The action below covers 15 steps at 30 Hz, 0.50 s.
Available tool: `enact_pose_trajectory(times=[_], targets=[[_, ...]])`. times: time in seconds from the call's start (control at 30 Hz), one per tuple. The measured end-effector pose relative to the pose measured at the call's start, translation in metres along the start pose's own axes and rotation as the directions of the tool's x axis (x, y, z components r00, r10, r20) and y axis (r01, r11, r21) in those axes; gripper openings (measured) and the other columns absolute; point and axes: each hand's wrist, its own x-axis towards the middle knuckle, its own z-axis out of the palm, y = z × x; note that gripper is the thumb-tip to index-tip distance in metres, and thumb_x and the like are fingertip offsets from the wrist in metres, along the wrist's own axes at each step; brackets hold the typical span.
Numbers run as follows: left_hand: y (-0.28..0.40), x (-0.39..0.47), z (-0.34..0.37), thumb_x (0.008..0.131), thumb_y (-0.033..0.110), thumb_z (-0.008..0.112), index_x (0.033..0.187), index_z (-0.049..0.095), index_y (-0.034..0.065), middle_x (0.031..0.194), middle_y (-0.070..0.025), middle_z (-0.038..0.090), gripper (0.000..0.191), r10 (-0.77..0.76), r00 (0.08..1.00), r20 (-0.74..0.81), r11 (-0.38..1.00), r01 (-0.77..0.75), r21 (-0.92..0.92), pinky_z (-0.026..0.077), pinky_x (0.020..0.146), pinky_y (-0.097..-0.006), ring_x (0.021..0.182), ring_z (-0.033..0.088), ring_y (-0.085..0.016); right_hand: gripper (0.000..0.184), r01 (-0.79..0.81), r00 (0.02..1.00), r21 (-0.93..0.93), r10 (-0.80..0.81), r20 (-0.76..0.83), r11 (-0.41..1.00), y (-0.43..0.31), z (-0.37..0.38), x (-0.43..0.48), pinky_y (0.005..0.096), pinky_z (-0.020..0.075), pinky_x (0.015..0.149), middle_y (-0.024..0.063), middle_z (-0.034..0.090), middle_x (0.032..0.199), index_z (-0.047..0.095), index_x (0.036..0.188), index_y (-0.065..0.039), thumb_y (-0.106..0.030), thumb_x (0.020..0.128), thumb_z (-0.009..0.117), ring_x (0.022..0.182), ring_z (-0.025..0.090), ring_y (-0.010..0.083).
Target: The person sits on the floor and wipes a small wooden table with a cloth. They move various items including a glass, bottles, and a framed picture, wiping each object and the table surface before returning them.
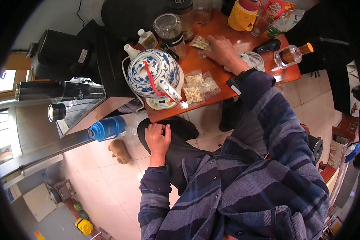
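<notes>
My right hand (223,51) is over the wooden table, its thumb and forefinger at the edge of a small clear plastic packet of pale seeds (201,43). Whether the fingers pinch it or only touch it, I cannot tell. Nearer the table's front edge lie several similar seed packets (195,93), partly overlapping. Left of these, a blue-and-white porcelain teapot (151,69) with a red cord on its handle stands on a white electronic base (160,103). My left hand (157,138) rests on my left knee, fingers curled, holding nothing.
A grey cloth (252,60), a black case (267,46) and an orange-capped glass bottle (289,56) lie right on the table (198,63). Glass jars (169,30) and a white bottle (147,39) stand behind the teapot. A blue water bottle (106,128) is beside my left knee.
</notes>
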Motion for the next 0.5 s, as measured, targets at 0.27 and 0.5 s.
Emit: enact_pose_trajectory(times=[0.27,0.5], targets=[[-0.001,0.001,0.001,0.083,0.013,0.083,0.071,0.06,0.0092,0.07,-0.0034,0.054,0.026,0.003,1.0,-0.003,1.0,-0.003,0.009,0.041,0.068,-0.0418,0.071,0.056,-0.027,0.063,-0.013,0.998,0.147,0.023,-0.063,0.989,0.01,-0.021,-0.004,0.0492,0.051,0.103,0.0183,0.068,0.123,0.064,0.141,-0.006,-0.027,0.085,0.084,0.12,0.063,0.0399],[0.001,0.001,0.002,0.083,0.013,0.083,0.07,0.059,0.0092,0.07,-0.0037,0.053,0.028,0.021,1.0,-0.017,1.0,-0.021,0.012,0.042,0.068,-0.0421,0.071,0.056,-0.027,0.071,0.089,0.979,0.325,-0.144,0.147,0.942,0.001,-0.074,-0.051,0.0458,0.0472,0.113,0.0168,0.066,0.137,0.059,0.149,-0.008,-0.02,0.084,0.085,0.131,0.058,0.0384]])
